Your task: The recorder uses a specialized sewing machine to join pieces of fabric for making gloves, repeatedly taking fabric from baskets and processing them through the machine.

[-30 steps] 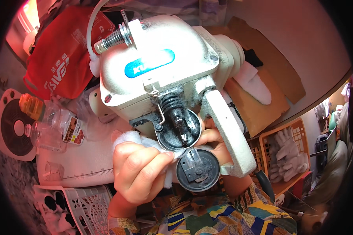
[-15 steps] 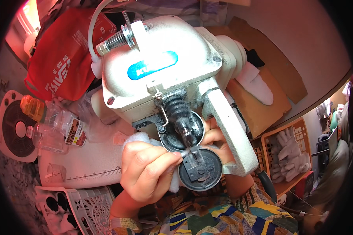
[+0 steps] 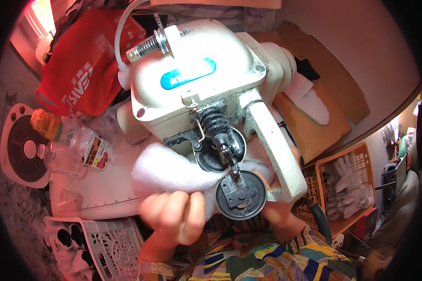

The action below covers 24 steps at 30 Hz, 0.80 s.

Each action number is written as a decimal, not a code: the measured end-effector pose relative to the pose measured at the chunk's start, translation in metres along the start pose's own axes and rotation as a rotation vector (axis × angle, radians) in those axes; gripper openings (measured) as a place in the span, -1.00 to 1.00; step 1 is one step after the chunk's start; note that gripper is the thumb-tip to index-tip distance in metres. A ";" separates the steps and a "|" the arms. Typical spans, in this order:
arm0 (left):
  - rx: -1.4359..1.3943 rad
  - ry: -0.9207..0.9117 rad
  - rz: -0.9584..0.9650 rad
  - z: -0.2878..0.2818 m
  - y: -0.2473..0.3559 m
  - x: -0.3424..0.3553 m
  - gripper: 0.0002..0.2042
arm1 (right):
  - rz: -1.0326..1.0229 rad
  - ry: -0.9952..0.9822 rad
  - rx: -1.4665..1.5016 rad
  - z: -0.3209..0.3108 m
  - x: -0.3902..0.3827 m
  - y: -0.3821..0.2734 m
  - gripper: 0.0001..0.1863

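Lower than half a second ago, our left hand (image 3: pixel 176 215) has drawn away from the lower disc (image 3: pixel 253 199) of the white sewing machine (image 3: pixel 197 51), where its fingertips were close up before. White fluffy fabric (image 3: pixel 166 173), then mostly behind that hand, now shows as a broad fold reaching to where the lower disc meets the upper disc (image 3: pixel 214 159). We have the left fingers curled in by the fabric's lower edge (motion blurs them), and cannot tell whether they grip it. Our right hand (image 3: pixel 277 214) is mostly hidden behind the machine's curved arm (image 3: pixel 281 159) and the lower disc, so we cannot tell its grip either. To our left, a clear bottle (image 3: pixel 63 159) lies on the pale surface (image 3: pixel 101 187).
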<state>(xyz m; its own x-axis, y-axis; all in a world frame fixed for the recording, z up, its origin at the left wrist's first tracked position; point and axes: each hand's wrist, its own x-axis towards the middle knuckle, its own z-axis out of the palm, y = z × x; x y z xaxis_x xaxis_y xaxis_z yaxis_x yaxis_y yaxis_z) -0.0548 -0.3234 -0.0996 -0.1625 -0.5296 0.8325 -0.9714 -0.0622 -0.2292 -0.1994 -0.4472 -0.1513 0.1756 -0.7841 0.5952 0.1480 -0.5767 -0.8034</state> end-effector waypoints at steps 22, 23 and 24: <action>-0.226 0.112 -0.325 0.031 0.007 0.002 -0.71 | -0.450 -0.128 -0.421 0.013 -0.054 -0.032 -0.57; -0.132 0.130 -0.269 0.030 0.007 0.005 -0.73 | -0.440 -0.074 -0.430 0.017 -0.056 -0.032 -0.53; -0.038 0.149 -0.213 0.029 0.008 0.009 -0.75 | -0.440 -0.070 -0.428 0.018 -0.054 -0.033 -0.51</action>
<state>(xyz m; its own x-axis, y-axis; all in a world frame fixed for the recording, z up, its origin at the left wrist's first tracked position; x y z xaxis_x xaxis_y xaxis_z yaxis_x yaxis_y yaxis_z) -0.0585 -0.3528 -0.1088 0.0252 -0.3773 0.9258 -0.9918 -0.1256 -0.0242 -0.1962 -0.3814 -0.1563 0.2529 -0.4430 0.8601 -0.1798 -0.8950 -0.4081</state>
